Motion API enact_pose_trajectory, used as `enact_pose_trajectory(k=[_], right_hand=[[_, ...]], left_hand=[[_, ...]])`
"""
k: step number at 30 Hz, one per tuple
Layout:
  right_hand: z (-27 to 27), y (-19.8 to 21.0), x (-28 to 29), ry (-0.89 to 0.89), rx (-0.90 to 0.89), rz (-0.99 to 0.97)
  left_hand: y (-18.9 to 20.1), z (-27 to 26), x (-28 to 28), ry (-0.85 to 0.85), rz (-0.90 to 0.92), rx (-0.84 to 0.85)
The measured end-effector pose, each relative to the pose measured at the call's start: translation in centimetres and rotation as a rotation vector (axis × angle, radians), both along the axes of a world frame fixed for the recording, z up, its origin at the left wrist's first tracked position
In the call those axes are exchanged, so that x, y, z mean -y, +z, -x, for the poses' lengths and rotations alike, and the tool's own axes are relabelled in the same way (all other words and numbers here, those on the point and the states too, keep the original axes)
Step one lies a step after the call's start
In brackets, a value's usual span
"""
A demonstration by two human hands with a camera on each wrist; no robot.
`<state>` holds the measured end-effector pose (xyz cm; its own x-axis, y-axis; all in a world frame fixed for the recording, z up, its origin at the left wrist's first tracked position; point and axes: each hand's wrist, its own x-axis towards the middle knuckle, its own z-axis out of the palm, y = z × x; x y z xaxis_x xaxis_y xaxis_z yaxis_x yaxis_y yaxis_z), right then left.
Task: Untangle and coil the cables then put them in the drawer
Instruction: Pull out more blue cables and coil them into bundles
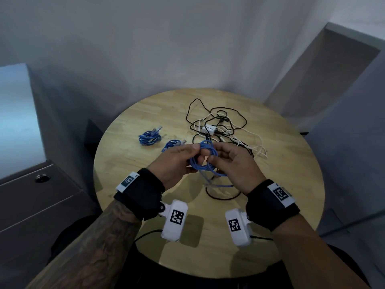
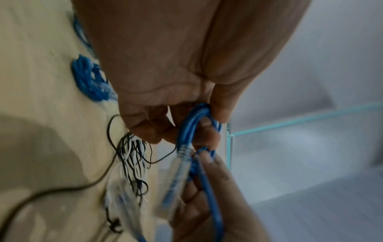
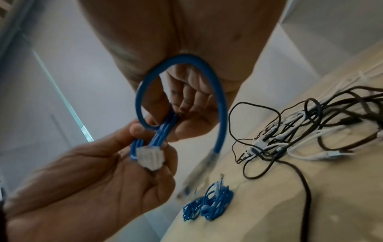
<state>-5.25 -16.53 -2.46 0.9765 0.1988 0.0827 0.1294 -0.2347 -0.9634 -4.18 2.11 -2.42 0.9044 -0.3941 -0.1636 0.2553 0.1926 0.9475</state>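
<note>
We hold a blue cable (image 1: 203, 161) in both hands, up above the round wooden worktop (image 1: 129, 163). Our left hand (image 1: 177, 163) pinches the looped part of it, with the thumb and fingers curled tight around the strands. Our right hand (image 1: 233, 163) holds the other side of the loops, and its fingers (image 3: 192, 98) are bent around the cable too. One big loop of blue cable curves around our right hand. A clear plug (image 3: 149, 156) on one end sits by our left fingers (image 3: 165, 172). The other end hangs down toward the worktop.

Two small blue bundles lie on the worktop. One blue bundle (image 1: 149, 137) is off to the left, and the second blue bundle (image 1: 174, 143) is just past our left hand. Behind our hands sits a messy pile of black and white cables (image 1: 223, 130), with a small white box (image 1: 209, 129) in the middle of it. A grey cabinet (image 1: 31, 197) stands to the left of the worktop.
</note>
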Motion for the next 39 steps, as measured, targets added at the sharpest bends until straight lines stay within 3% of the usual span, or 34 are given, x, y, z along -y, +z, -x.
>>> enact_pose_trajectory(k=[5,9,13,15,20,23,24,27,28,30,32,35,37,39], right_hand=[[0.2,0.0,-0.4,0.018,0.069,0.099],[0.7,-0.3,-1.1,0.026,0.032,0.104],[0.6,0.2,-1.1,-0.013,-0.21,-0.141],[0.1,0.3,-0.6,-0.011,-0.265,-0.225],[-0.4,0.7,0.4,-0.121,-0.166,-0.177],[-0.4,1.3,0.9,-0.093,-0.19,-0.316],[-0.5,1.5,1.2,-0.068,-0.157,-0.274],[-0.7,1.6,1.9,-0.084,0.12,0.207],[-0.6,1.5,2.0,-0.114,0.198,0.29],[-0.6,1.2,1.9,-0.178,0.281,0.269],[-0.7,1.3,1.7,-0.238,0.248,0.126],[-0.9,1.5,1.7,-0.305,0.19,-0.017],[-1.0,1.3,1.4,-0.367,0.327,0.146],[-0.8,1.3,1.2,-0.427,0.506,0.421]], left_hand=[[0.4,0.0,-0.1,-0.012,0.13,-0.197],[0.3,-0.2,0.1,0.057,0.009,-0.053],[0.1,-0.2,0.5,0.09,-0.122,0.138],[0.3,0.0,0.6,0.048,-0.099,0.126],[0.5,0.5,0.8,-0.162,-0.111,0.054],[0.5,0.0,0.3,-0.126,-0.153,0.081],[0.5,-0.2,-0.1,-0.106,-0.163,0.088],[0.5,-0.2,-0.6,-0.123,-0.331,0.158],[0.5,0.0,-0.5,-0.151,-0.421,0.184],[0.6,0.3,-0.2,-0.205,-0.493,0.169],[0.7,0.2,0.0,-0.214,-0.416,0.108],[0.9,-0.2,-0.2,-0.128,-0.14,-0.035],[0.8,-0.2,0.0,-0.102,-0.034,-0.096],[0.7,-0.2,0.1,-0.119,-0.062,-0.083]])
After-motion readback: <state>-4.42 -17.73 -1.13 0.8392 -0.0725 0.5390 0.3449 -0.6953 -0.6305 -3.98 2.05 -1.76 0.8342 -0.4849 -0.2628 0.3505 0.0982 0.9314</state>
